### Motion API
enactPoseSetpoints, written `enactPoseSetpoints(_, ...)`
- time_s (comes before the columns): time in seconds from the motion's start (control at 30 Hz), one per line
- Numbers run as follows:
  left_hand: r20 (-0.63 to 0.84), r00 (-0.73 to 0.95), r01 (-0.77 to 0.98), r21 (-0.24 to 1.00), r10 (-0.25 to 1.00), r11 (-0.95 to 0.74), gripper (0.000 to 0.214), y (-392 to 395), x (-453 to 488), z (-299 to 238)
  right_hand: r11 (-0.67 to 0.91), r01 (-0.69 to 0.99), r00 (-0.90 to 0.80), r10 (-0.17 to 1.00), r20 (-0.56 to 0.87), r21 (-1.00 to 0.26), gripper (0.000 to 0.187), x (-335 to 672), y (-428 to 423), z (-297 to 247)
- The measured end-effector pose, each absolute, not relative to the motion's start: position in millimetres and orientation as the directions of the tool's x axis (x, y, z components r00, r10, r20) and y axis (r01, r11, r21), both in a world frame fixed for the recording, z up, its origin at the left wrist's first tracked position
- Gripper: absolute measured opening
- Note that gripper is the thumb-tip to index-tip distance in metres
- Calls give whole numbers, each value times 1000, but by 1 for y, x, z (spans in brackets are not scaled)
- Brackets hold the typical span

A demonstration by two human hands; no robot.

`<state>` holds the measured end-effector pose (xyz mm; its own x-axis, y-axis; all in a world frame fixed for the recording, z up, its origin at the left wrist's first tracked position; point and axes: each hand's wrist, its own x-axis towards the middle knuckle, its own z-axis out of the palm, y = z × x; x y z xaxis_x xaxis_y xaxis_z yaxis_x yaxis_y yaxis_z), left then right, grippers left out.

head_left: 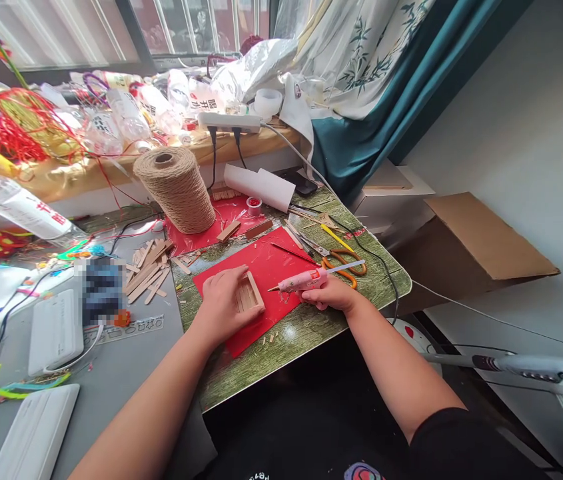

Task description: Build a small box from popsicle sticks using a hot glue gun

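My left hand (224, 300) grips a small open box made of wooden craft sticks (248, 297), its fingers and thumb around the side walls. The box rests on a red sheet (281, 263), with part of it covered by the hand. In my right hand (328, 293) is a pink glue gun (301, 281), its nozzle pointing left toward the box but apart from it. A clear glue stick (348, 267) sticks out of the gun's back end. Just behind the gun lie scissors with orange handles (344, 263) and a dark red pencil-like rod (294, 253).
A big spool of twine (174, 190) stands at the back. Loose craft sticks (151, 270) are piled on the left. A power strip (230, 123) sits on the cluttered windowsill; a black cable (374, 250) crosses the table's right side. An open cardboard box (486, 240) is at right.
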<state>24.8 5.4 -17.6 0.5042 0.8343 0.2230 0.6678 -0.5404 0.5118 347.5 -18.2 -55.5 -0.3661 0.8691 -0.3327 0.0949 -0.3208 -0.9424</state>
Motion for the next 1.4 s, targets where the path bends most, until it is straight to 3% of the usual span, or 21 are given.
enactPoseSetpoints(0.13, 224, 513, 658, 517, 829, -547, 85, 4, 22, -16, -298, 48, -406, 866, -291, -953, 33, 345, -19, -45)
enactPoseSetpoints(0.37, 195, 538, 658, 511, 820, -553, 86, 4, 26, -17, -227, 29, -533, 821, -207, -973, 54, 343, -18, -31)
enactPoseSetpoints(0.8, 205, 528, 649, 529, 824, -547, 88, 5, 25, -19, -206, 41, -519, 832, -197, -978, 53, 341, -19, -31)
enactPoseSetpoints(0.87, 237, 547, 633, 511, 803, -581, 83, 3, 24, -14, -208, 33, -519, 832, -195, -978, 54, 342, -19, -32)
enactPoseSetpoints(1.07, 341, 647, 522, 453, 682, -723, 29, 3, 14, -7, -190, 38, -531, 828, -181, -981, 55, 342, -20, -31)
enactPoseSetpoints(1.4, 236, 750, 496, 415, 617, -762, 26, 10, 15, -13, -185, 59, -529, 827, -188, -981, 56, 339, -20, -28)
